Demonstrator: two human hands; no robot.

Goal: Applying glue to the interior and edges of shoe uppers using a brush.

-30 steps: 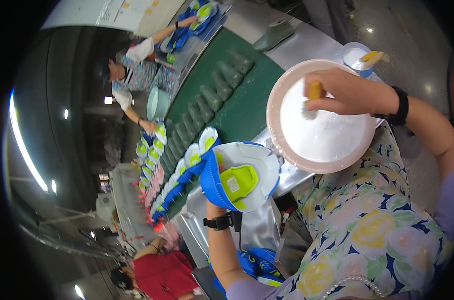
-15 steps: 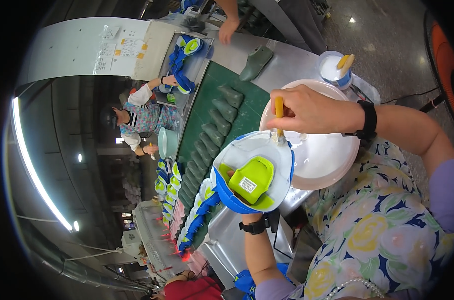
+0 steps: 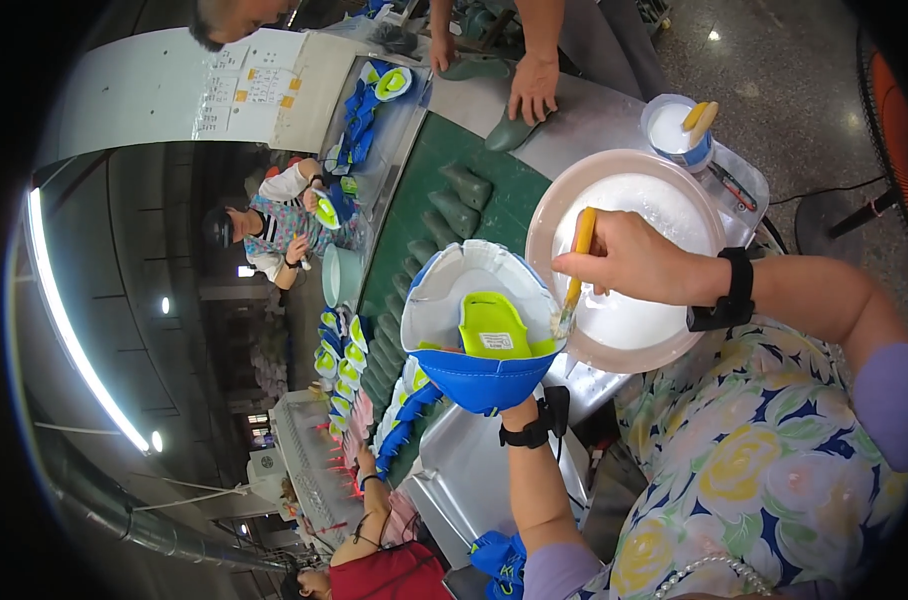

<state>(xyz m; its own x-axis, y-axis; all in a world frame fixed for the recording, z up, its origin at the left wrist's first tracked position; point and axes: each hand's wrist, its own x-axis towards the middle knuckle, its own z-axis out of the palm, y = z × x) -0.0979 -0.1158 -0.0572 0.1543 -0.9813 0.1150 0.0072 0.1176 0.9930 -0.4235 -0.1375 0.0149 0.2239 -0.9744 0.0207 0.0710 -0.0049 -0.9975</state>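
My right hand point(image 3: 639, 258) pinches a brush point(image 3: 583, 235) by its yellow handle. The whitened bristles touch the right rim of a blue shoe upper point(image 3: 482, 382), which has a white lining and a lime-green inside with a small label. From below, my left hand point(image 3: 520, 413) grips the upper; most of its fingers are hidden behind the blue material. Beside the upper, under my right hand, stands a pale pink basin point(image 3: 540, 205) of white liquid.
A small tub point(image 3: 701, 160) with white contents and yellow-handled brushes stands beyond the basin. Dark green shoe lasts point(image 3: 456, 212) line a green belt point(image 3: 509, 185). A co-worker's hand point(image 3: 534, 85) touches another last. A metal tray point(image 3: 464, 455) lies left of my left forearm.
The upper has moved left and tilted, showing more of its blue outside. My brush has shifted down along its right rim. A co-worker's hand has come onto the last at the far end.
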